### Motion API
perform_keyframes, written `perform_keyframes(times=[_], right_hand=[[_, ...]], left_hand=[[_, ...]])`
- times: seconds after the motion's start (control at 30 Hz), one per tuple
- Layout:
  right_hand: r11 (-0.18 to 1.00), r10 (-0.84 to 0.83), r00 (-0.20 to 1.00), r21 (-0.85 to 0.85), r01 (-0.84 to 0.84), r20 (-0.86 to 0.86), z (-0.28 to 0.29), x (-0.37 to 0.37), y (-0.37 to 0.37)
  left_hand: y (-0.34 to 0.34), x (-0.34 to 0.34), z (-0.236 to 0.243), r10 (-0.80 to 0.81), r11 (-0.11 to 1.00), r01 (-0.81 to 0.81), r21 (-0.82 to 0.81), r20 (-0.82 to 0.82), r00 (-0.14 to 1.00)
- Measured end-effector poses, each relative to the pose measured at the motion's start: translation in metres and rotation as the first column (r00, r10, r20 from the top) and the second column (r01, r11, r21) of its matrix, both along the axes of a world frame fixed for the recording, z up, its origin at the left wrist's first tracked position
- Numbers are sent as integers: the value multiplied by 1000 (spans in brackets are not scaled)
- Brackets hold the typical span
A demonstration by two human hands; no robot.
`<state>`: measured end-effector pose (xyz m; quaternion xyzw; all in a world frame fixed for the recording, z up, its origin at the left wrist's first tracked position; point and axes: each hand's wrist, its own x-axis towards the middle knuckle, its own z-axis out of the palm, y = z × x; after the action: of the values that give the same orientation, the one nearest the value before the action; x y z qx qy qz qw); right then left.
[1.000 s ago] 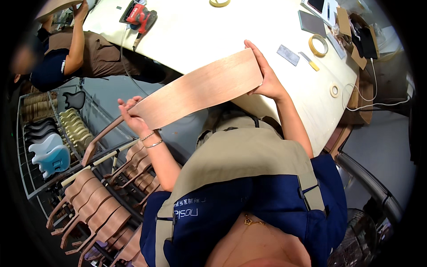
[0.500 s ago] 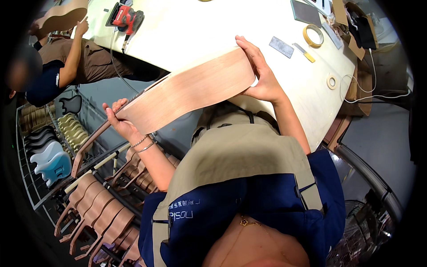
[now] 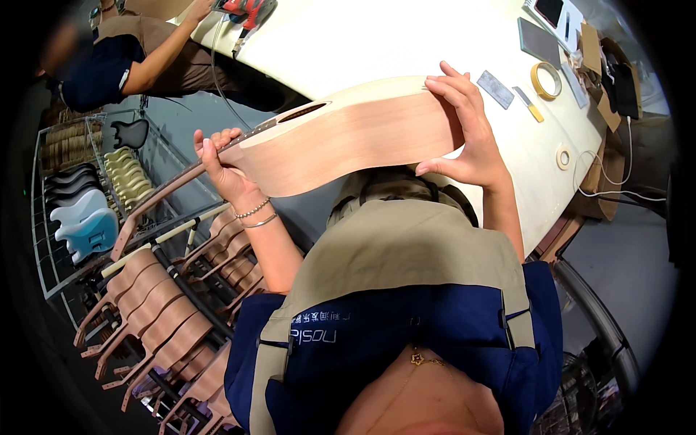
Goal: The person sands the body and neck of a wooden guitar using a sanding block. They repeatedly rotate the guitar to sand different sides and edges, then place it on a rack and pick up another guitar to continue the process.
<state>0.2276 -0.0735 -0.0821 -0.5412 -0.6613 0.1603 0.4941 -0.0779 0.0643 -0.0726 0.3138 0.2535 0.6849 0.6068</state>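
An unfinished wooden acoustic guitar (image 3: 348, 134) lies on its side in the air in front of me, its pale top and soundhole turned partly up, over the near edge of the cream worktable (image 3: 348, 51). My left hand (image 3: 226, 163) is closed on its neck where that meets the body at the left; the neck reaches down-left toward the racks. My right hand (image 3: 467, 127) holds the body's rounded right end, fingers over the upper edge and thumb at the lower side.
Red sander (image 3: 245, 16), tape roll (image 3: 545, 80), yellow-handled blade (image 3: 529, 103), gray block (image 3: 496, 89) and cardboard box (image 3: 609, 65) lie at the table. A co-worker (image 3: 101, 72) works top left. Racks hold guitar bodies (image 3: 87, 221) and necked wooden bodies (image 3: 156, 304). A white cable (image 3: 620, 192) hangs right.
The guitar has moved right and tipped so more of its top and soundhole show. My right hand has shifted its fingers over the end. The co-worker's held piece has moved up, mostly out of view.
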Motion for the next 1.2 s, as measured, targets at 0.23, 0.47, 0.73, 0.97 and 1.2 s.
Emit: perform_keyframes(times=[0.23, 0.47, 0.73, 0.97, 1.2], right_hand=[[998, -36, 958, -32, 47, 285, 23, 1, -5], [998, -37, 946, -45, 54, 321, 28, 5, -8], [999, -9, 999, -51, 11, 42, 18, 18, -15], [989, -97, 980, -93, 114, 173, 13, 31, -17], [746, -628, 778, -274, 606, 12, -89, 146, -42]], left_hand=[[-26, 52, 41, 43, 996, -32, 77, -147, 988], [-45, 87, 57, 57, 984, -8, 176, -274, 960], [-56, 125, 73, -53, 945, 131, 299, -257, 965], [-55, 132, 69, -58, 949, 122, 289, -222, 973], [-46, 96, 61, -147, 943, 153, 295, -44, 988]])
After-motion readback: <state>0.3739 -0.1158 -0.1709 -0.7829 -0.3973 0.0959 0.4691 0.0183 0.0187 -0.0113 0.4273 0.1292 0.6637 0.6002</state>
